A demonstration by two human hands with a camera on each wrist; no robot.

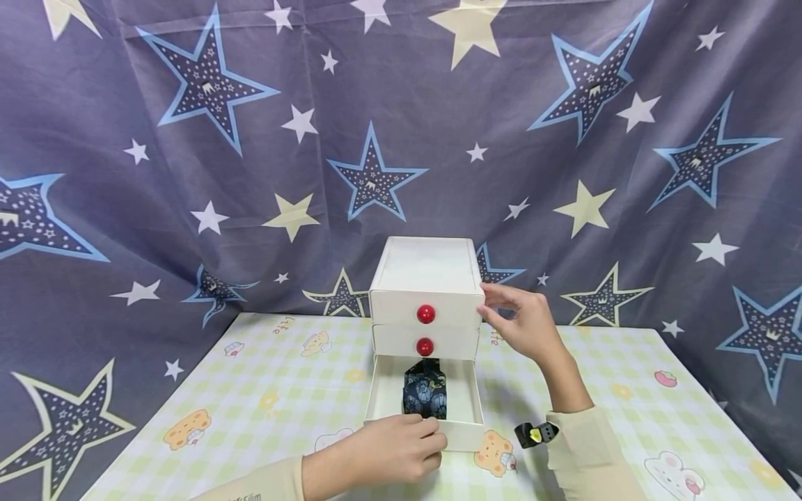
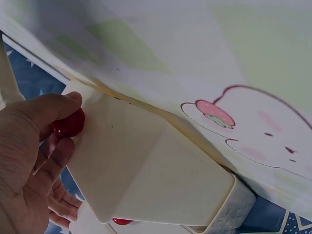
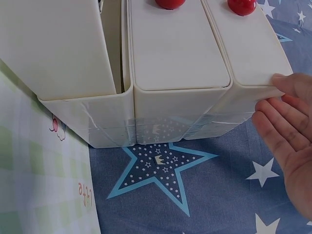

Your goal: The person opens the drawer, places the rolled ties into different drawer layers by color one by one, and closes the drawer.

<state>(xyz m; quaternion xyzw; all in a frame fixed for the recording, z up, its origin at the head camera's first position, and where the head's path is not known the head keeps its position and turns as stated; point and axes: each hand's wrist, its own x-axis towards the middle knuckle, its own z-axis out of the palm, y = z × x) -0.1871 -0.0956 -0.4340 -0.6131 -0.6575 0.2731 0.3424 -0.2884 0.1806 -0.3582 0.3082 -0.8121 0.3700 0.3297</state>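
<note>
A white drawer cabinet (image 1: 429, 261) with red ball knobs stands on the table, its bottom drawer (image 1: 464, 396) pulled out. Inside the drawer lies a dark, flower-patterned bundle of fabric (image 1: 426, 398) that looks like a rolled necktie. My left hand (image 1: 401, 447) is at the drawer's front, and in the left wrist view its thumb and fingers pinch the red knob (image 2: 71, 124). At the cabinet's upper right front corner, my right hand (image 1: 525, 323) rests its thumb tip on the front edge, with fairly straight fingers along the side.
The two upper drawers are closed, with red knobs (image 1: 426, 314) in front. A small black object (image 1: 535, 434) with a yellow mark is beside the right sleeve. The table has a green checked cloth (image 1: 276, 376), and a star-patterned curtain (image 1: 370, 104) hangs close behind the cabinet.
</note>
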